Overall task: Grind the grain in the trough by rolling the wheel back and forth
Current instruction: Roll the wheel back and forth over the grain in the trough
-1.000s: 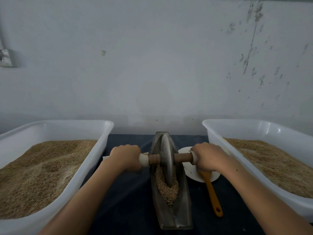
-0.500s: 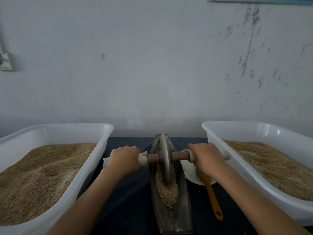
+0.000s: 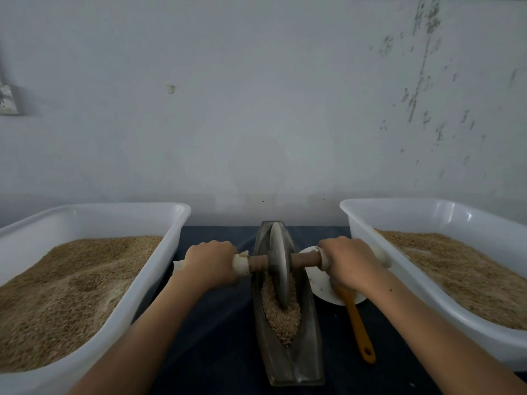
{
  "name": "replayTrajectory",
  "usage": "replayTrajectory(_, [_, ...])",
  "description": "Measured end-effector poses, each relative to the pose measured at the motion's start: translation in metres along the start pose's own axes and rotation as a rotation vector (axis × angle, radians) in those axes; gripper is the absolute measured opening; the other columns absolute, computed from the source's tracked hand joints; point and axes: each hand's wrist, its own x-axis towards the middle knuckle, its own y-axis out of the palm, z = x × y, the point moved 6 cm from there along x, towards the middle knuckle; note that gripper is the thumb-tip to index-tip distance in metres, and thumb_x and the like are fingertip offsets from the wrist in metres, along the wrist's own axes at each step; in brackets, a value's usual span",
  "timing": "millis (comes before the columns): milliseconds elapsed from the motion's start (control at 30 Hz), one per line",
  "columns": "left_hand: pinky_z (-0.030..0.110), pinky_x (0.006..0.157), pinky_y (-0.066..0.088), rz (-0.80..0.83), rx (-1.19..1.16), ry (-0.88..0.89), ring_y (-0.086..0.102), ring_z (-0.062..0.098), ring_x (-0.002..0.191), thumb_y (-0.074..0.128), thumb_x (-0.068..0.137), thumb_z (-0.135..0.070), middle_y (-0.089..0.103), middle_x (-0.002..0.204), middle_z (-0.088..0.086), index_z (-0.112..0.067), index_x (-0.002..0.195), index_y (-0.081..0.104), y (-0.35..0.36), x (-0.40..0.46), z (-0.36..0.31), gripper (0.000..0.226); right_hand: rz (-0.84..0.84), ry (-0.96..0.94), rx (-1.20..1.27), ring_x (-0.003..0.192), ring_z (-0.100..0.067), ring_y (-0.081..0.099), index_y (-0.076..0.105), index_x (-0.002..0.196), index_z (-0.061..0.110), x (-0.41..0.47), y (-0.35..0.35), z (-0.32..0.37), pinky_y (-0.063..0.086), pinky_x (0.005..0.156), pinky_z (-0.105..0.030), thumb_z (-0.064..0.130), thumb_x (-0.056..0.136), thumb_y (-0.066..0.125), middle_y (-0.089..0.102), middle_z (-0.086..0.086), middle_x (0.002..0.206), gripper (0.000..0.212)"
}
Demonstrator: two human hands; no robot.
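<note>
Left hand [image 3: 211, 263] wrapped around the left end of the wooden axle [image 3: 258, 262], fingers curled over the white-wrapped grip. Right hand [image 3: 349, 260] clamped likewise on the right end, knuckles up. Both at about the same distance from the body, one on each side of the stone wheel [image 3: 280, 263].

Wheel standing upright on edge in the trough [image 3: 288, 363], toward its far half, rim sunk into the grain [image 3: 281, 317]. Grain heaped mostly in the middle and nearer part, so lying toward the body from the wheel's contact point. Near end of the trough bare of grain.

Trough's long axis running straight away from the body, toward the wall; axle lying across it, left to right. Rolling therefore a matter of pushing and pulling along the trough's length, both hands moving together to keep the axle square and the wheel from tipping against a side wall. Next stroke probably a pull back through the heap, judging by the wheel's far position.

White tub [image 3: 94, 218] of grain on the left, a second white tub [image 3: 427, 212] on the right. White plate [image 3: 320, 283] just right of the trough, partly under the right hand, with an orange-handled brush [image 3: 359, 326] lying on its near edge.
</note>
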Motion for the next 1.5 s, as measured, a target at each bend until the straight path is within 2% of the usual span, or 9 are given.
replayTrajectory(200, [0.03, 0.078, 0.047, -0.099, 0.002, -0.008, 0.06, 0.015, 0.087, 0.064, 0.082, -0.034, 0.063, 0.094, -0.005, -0.024, 0.097, 0.058, -0.003, -0.002, -0.001, 0.019, -0.158, -0.006, -0.024, 0.097, -0.018, 0.058, 0.042, 0.091, 0.028, 0.002, 0.001, 0.001, 0.038, 0.09, -0.034, 0.016, 0.089, 0.057, 0.061, 0.004, 0.101, 0.019])
replayTrajectory(367, [0.029, 0.076, 0.044, -0.009, 0.028, -0.013, 0.061, 0.016, 0.09, 0.067, 0.08, -0.035, 0.064, 0.097, -0.003, -0.022, 0.106, 0.061, 0.0, -0.001, -0.001, 0.03, -0.008, -0.007, -0.005, 0.093, -0.017, 0.06, 0.052, 0.098, 0.025, 0.003, 0.004, -0.002, 0.044, 0.087, -0.032, 0.016, 0.087, 0.059, 0.064, 0.001, 0.102, 0.015])
replayTrajectory(633, [0.03, 0.078, 0.047, 0.062, 0.084, -0.014, 0.062, 0.017, 0.091, 0.071, 0.076, -0.037, 0.063, 0.095, -0.003, -0.022, 0.109, 0.06, -0.001, -0.002, -0.004, 0.039, 0.212, -0.029, 0.031, 0.064, -0.007, 0.05, 0.05, 0.078, 0.025, 0.002, 0.008, -0.007, 0.033, 0.052, -0.019, 0.014, 0.086, 0.058, 0.054, 0.005, 0.074, 0.016])
replayTrajectory(767, [0.029, 0.076, 0.045, 0.03, 0.053, -0.019, 0.061, 0.016, 0.091, 0.07, 0.077, -0.036, 0.062, 0.095, -0.003, -0.022, 0.108, 0.06, -0.001, 0.0, -0.003, 0.035, 0.109, -0.008, 0.037, 0.079, -0.014, 0.06, 0.052, 0.084, 0.025, 0.004, 0.008, -0.005, 0.047, 0.071, -0.025, 0.015, 0.086, 0.059, 0.063, 0.002, 0.088, 0.012])
replayTrajectory(833, [0.028, 0.074, 0.043, -0.023, 0.037, -0.018, 0.06, 0.015, 0.088, 0.068, 0.079, -0.035, 0.062, 0.094, -0.004, -0.022, 0.106, 0.059, -0.002, 0.001, -0.002, 0.031, -0.005, -0.008, 0.018, 0.084, -0.015, 0.059, 0.048, 0.088, 0.028, 0.004, 0.006, -0.003, 0.046, 0.081, -0.029, 0.016, 0.087, 0.059, 0.063, 0.003, 0.095, 0.016])
replayTrajectory(1000, [0.029, 0.074, 0.046, -0.057, -0.016, -0.038, 0.06, 0.015, 0.084, 0.066, 0.08, -0.035, 0.062, 0.09, -0.005, -0.024, 0.094, 0.058, 0.002, 0.002, 0.003, 0.02, -0.198, -0.037, -0.024, 0.092, -0.016, 0.058, 0.042, 0.087, 0.03, 0.002, 0.001, 0.0, 0.04, 0.086, -0.032, 0.019, 0.088, 0.059, 0.061, 0.007, 0.095, 0.02])
replayTrajectory(1133, [0.029, 0.078, 0.047, -0.016, -0.003, -0.022, 0.059, 0.014, 0.085, 0.068, 0.079, -0.036, 0.06, 0.09, -0.005, -0.022, 0.102, 0.059, 0.003, 0.002, 0.002, 0.028, -0.096, -0.027, -0.017, 0.094, -0.016, 0.06, 0.049, 0.094, 0.028, 0.002, 0.002, -0.001, 0.044, 0.091, -0.033, 0.019, 0.089, 0.058, 0.064, 0.004, 0.101, 0.014])
replayTrajectory(1333, [0.033, 0.085, 0.049, 0.193, -0.081, -0.012, 0.059, 0.015, 0.088, 0.072, 0.076, -0.035, 0.058, 0.091, -0.006, -0.022, 0.11, 0.059, 0.012, 0.002, 0.008, 0.04, 0.074, -0.039, -0.029, 0.092, -0.018, 0.062, 0.06, 0.104, 0.02, 0.001, -0.002, -0.001, 0.048, 0.083, -0.029, 0.016, 0.087, 0.059, 0.065, -0.003, 0.104, 0.018])
replayTrajectory(1500, [0.032, 0.082, 0.05, 0.147, -0.062, -0.029, 0.06, 0.015, 0.085, 0.072, 0.075, -0.037, 0.058, 0.086, -0.006, -0.023, 0.105, 0.06, 0.009, 0.003, 0.006, 0.035, 0.086, -0.03, -0.041, 0.1, -0.019, 0.062, 0.059, 0.111, 0.019, 0.002, -0.002, 0.001, 0.048, 0.092, -0.033, 0.016, 0.09, 0.057, 0.065, -0.003, 0.111, 0.021])
